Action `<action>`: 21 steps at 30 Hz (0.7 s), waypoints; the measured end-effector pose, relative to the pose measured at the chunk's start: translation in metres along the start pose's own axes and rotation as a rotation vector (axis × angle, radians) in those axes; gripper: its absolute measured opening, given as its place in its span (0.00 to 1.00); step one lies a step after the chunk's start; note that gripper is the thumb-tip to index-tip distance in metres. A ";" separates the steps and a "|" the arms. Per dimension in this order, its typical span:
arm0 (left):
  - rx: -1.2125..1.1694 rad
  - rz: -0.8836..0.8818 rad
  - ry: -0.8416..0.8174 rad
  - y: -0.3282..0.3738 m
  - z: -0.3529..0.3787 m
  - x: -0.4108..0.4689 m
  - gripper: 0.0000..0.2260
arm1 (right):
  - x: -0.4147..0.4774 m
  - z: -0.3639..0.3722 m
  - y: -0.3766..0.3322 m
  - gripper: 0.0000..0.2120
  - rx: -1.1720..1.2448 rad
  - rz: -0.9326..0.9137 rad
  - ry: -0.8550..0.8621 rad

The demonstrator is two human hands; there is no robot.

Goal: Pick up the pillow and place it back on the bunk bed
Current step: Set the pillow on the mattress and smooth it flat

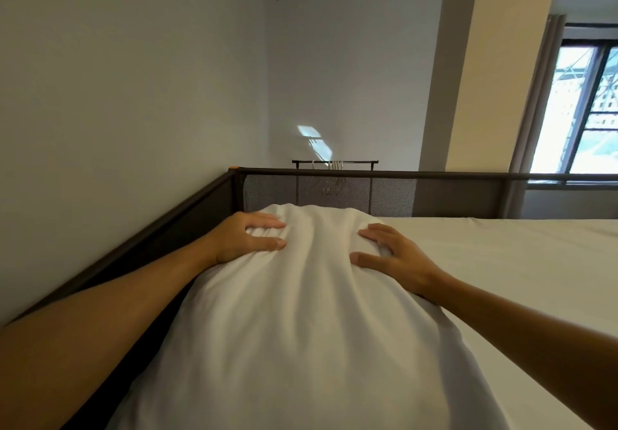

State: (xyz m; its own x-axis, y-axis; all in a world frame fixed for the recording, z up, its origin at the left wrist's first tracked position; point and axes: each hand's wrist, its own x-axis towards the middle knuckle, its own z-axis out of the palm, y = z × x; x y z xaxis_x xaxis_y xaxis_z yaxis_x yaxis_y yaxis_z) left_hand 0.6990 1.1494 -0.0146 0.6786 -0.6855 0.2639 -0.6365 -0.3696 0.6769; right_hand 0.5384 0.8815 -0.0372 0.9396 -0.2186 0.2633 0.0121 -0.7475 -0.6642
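Head view: soft white fabric-cased pillow (294, 312) lies on the upper bunk's white sheeted mattress (518, 262), running lengthwise away from the camera, its far end just short of the dark grey mesh end panel (334, 192) at the head of the bed. Its left edge sits close along the dark metal side rail (143, 242) that runs by the pale grey wall (117, 95); can't tell whether fabric touches the rail, the forearm hides that strip. Left hand (244, 239) is on the pillow's far-left shoulder, fingers curled and bunching a fold of the case between fingertips and thumb, so a pinch on the fabric. Right hand (398, 259) is on the far-right shoulder, palm down, fingers spread fairly wide and pressed into the case, creases radiating from the fingertips; reads as pushing more than gripping, though the angle makes that a soft call. Both bare forearms reach in from the lower corners. Orange cap (235, 168) tops the corner post where side rail meets end rail. Beyond the mesh: black clothes rack with hangers (335, 163), a cream pillar (495, 62), and a dark-framed window (582, 108) with a grey curtain (535, 102) at far right.
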 end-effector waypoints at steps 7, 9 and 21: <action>-0.044 -0.036 0.051 -0.017 0.008 -0.002 0.36 | -0.002 0.009 0.004 0.35 0.003 0.000 -0.008; -0.042 -0.025 0.061 -0.016 0.004 -0.002 0.35 | -0.002 0.008 0.001 0.35 0.003 -0.017 0.011; -0.016 -0.011 0.092 -0.020 -0.026 -0.014 0.32 | 0.007 0.021 -0.024 0.35 0.003 -0.060 0.016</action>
State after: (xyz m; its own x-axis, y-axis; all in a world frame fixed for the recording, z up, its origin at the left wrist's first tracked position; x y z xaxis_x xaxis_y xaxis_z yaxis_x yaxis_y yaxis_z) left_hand 0.7114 1.1828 -0.0137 0.7168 -0.6208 0.3175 -0.6233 -0.3664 0.6909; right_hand 0.5521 0.9108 -0.0337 0.9316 -0.1834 0.3138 0.0696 -0.7574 -0.6493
